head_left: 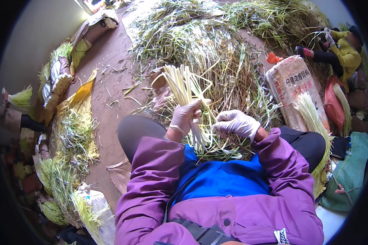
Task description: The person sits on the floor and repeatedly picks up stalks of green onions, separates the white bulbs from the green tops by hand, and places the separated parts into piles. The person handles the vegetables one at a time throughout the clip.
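My left hand (184, 118), in a thin white glove, is closed around a bunch of pale yellow-green leafy stalks (179, 84). Their upper ends fan out above the fist, and limp whitish ends hang below it. To its right, my right hand (239, 124), gloved too, pinches the lower end of a single pale stalk (209, 110) that slants down from beside the bunch. The fingertips partly hide that end. Under and beyond both hands spreads a large heap of loose green and straw-coloured stalks (230, 73). Peeled leaf scraps (224, 153) lie over my lap.
A printed woven sack (289, 88) lies right, with a pale bundle (312, 116) against it beside my knee. A green sack (345, 174) is lower right. Another person (345, 55) sits at upper right. Wrapped bundles (56, 82) and yellow sheeting (82, 95) line the left.
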A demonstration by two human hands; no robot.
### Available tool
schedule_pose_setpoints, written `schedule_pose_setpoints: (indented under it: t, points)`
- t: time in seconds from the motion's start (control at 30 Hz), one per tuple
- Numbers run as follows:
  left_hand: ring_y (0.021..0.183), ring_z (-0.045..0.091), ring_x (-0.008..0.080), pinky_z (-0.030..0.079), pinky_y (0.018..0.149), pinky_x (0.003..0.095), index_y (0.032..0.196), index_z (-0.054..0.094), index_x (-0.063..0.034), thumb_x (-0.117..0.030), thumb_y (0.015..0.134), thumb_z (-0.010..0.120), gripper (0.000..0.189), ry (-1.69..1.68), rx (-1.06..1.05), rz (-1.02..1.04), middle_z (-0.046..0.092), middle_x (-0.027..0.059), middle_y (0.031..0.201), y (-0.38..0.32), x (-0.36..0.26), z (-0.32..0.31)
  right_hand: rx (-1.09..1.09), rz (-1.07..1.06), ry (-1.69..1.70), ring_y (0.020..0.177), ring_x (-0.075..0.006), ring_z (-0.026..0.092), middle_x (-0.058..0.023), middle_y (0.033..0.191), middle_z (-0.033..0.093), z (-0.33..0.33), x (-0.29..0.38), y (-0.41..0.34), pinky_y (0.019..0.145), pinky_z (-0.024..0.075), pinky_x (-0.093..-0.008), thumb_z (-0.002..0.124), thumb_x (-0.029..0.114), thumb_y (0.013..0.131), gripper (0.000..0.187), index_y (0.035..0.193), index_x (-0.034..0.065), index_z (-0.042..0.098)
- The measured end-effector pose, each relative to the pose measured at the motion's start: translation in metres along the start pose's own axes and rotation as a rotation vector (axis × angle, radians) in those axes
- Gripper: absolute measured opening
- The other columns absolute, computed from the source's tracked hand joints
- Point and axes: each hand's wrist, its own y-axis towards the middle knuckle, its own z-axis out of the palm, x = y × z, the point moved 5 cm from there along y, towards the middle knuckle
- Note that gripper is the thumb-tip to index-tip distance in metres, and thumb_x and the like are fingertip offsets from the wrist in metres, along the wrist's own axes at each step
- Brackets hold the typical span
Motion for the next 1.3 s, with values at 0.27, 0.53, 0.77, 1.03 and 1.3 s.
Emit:
schedule_pose_setpoints:
  t: [0.27, 0.53, 0.77, 1.03, 1.3]
  points:
    - [0.055, 0.045, 0.0069, 0.041, 0.046, 0.0236, 0.093, 0.066, -0.0053, -0.024, 0.088, 0.065, 0.019, -0.119, -0.143, 0.132, 0.059, -0.0014, 0.076, 0.003, -0.016, -0.017, -0.068, -0.098, 0.207, 0.065, -0.0088, 0.059, -0.001, 0.076, 0.064, -0.005, -0.002, 0.02, 0.06, 0.0473, -0.0236, 0.065, 0.021, 0.09, 0.02, 0.097, 0.0029, 0.065]
    - [0.056, 0.047, 0.007, 0.043, 0.045, 0.0236, 0.092, 0.067, -0.0049, -0.027, 0.088, 0.066, 0.022, 0.039, -0.115, 0.03, 0.062, 0.002, 0.076, 0.009, 0.007, -0.013, -0.279, -0.126, 0.012, 0.063, -0.0062, 0.056, 0.0008, 0.074, 0.063, -0.016, -0.002, 0.016, 0.058, 0.0452, -0.0222, 0.065, 0.021, 0.09, 0.017, 0.091, 0.0047, 0.066]
    - [0.061, 0.052, 0.006, 0.043, 0.052, 0.0211, 0.091, 0.07, -0.0005, -0.023, 0.086, 0.069, 0.023, -0.079, -0.053, 0.0, 0.061, -0.001, 0.072, 0.008, 0.012, 0.001, -0.096, 0.005, 0.082, 0.063, -0.0063, 0.057, 0.0009, 0.074, 0.064, -0.003, -0.008, 0.012, 0.057, 0.0438, -0.021, 0.066, 0.022, 0.089, 0.016, 0.093, 0.0061, 0.068]
    - [0.059, 0.049, 0.007, 0.044, 0.047, 0.0244, 0.098, 0.069, 0.0003, -0.022, 0.088, 0.068, 0.024, -0.022, -0.038, 0.003, 0.059, -0.0006, 0.073, 0.006, 0.011, 0.002, -0.08, -0.042, 0.111, 0.07, -0.0082, 0.06, -0.0003, 0.084, 0.066, -0.005, -0.002, 0.015, 0.064, 0.0477, -0.0227, 0.066, 0.019, 0.089, 0.019, 0.099, 0.0036, 0.067]
    - [0.051, 0.052, 0.0099, 0.043, 0.044, 0.0248, 0.087, 0.062, -0.0044, -0.016, 0.084, 0.071, 0.015, 0.161, -0.177, 0.153, 0.058, 0.0012, 0.068, 0.006, 0.011, -0.003, -0.291, -0.232, 0.233, 0.067, -0.0053, 0.053, 0.0019, 0.077, 0.064, -0.006, 0.006, 0.035, 0.06, 0.0439, -0.0228, 0.063, 0.016, 0.09, 0.015, 0.092, 0.0022, 0.066]
